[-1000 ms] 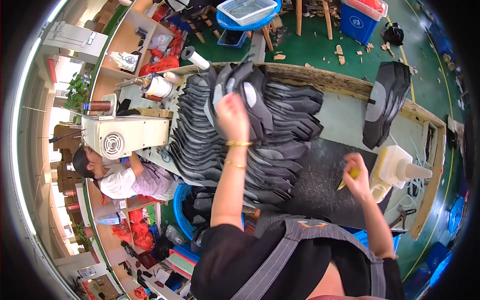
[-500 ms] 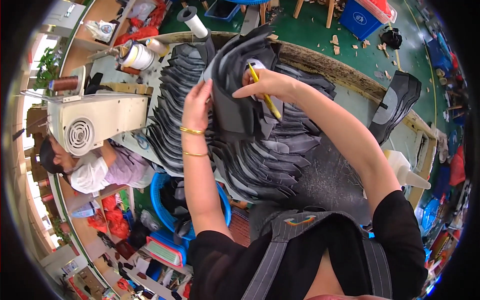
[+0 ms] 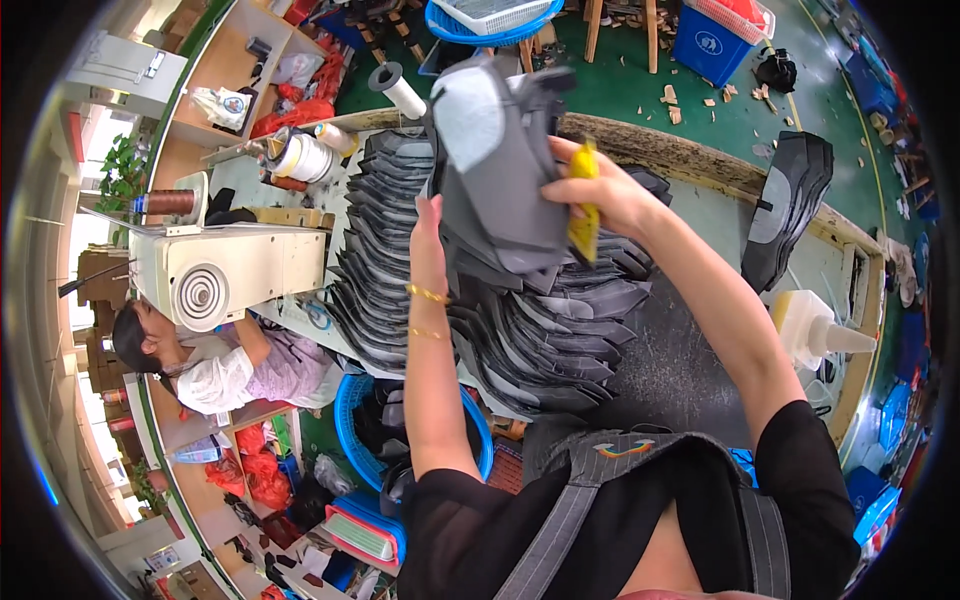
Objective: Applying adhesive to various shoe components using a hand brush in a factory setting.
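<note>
Your right hand (image 3: 602, 192) clasps the yellow tool (image 3: 583, 238) against the grey bundle (image 3: 505, 205), raised near the tabletop's (image 3: 712, 215) far edge, which could slide apart if your left hand (image 3: 428, 245), whose grip I cannot tell, holds it loosely.

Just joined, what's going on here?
The person holds a stack of dark grey pieces between both hands, above overlapping rows of similar pieces on the bench. The left hand is at its near left edge; the right hand grips its right side along with a yellow tool. Another stack lies apart, at right. A co-worker sits by a cream machine.
</note>
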A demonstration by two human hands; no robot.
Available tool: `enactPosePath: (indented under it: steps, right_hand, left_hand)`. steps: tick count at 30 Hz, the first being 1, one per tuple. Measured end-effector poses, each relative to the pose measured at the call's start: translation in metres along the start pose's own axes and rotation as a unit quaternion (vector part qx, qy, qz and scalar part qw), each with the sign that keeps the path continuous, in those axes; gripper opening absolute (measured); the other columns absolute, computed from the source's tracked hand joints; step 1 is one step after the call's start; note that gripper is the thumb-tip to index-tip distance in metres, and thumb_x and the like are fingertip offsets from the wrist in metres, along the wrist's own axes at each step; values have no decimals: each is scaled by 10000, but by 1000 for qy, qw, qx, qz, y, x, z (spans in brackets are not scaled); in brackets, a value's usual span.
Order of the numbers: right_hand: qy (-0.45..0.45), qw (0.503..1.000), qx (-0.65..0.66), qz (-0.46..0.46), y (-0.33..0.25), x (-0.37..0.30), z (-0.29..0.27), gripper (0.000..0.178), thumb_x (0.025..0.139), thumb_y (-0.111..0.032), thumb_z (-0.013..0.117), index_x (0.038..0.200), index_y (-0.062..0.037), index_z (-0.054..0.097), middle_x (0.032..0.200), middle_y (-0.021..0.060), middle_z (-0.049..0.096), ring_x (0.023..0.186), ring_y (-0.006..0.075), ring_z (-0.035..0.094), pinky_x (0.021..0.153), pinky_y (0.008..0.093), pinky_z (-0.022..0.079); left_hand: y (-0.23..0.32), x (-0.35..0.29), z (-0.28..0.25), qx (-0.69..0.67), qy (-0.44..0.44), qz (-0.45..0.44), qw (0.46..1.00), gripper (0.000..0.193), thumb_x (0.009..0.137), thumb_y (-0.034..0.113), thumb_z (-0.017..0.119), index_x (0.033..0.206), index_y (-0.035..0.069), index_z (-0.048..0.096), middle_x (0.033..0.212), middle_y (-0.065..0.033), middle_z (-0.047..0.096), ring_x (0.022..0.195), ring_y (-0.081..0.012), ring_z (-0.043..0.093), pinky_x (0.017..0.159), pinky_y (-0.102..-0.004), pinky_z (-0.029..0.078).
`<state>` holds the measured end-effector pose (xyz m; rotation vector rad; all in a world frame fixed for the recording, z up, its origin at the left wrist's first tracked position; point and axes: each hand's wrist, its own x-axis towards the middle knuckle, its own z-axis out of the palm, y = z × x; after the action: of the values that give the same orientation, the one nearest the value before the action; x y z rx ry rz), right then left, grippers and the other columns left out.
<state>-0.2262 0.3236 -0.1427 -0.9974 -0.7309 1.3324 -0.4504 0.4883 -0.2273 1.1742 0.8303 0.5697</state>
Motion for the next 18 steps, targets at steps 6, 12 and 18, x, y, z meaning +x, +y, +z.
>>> enactPosePath:
  steps: [6, 12, 18]
  right_hand:
    - [33, 966, -245, 75, -4, -157, -33, 795, 746, -44, 661, 1409, 17, 226, 1210, 30, 483, 1020, 107, 488, 856, 226, 406]
    - [254, 921, -272, 114, 148, -324, -71, 675, 785, -112, 627, 1360, 17, 298, 1087, 122, 595, 963, 221, 580, 806, 319, 463]
    - [247, 786, -449, 345, 191, -406, -38, 587, 767, -350, 547, 1264, -78, 396, 839, 266, 621, 794, 420, 610, 718, 494, 476]
  left_hand:
    - [34, -116, 156, -55, -231, 154, 959, 777, 765, 336, 733, 1327, -28, 339, 1250, -114, 478, 1159, -191, 435, 1003, -317, 319]
    - [-131, -189, 238, -39, -231, -135, 963, 518, 735, 201, 758, 1135, -18, 512, 1028, -83, 593, 919, -169, 558, 827, -285, 451]
    - [-224, -268, 236, 261, -225, -98, 933, 611, 694, 358, 776, 1085, -28, 508, 1007, -201, 634, 961, -289, 624, 807, -350, 483]
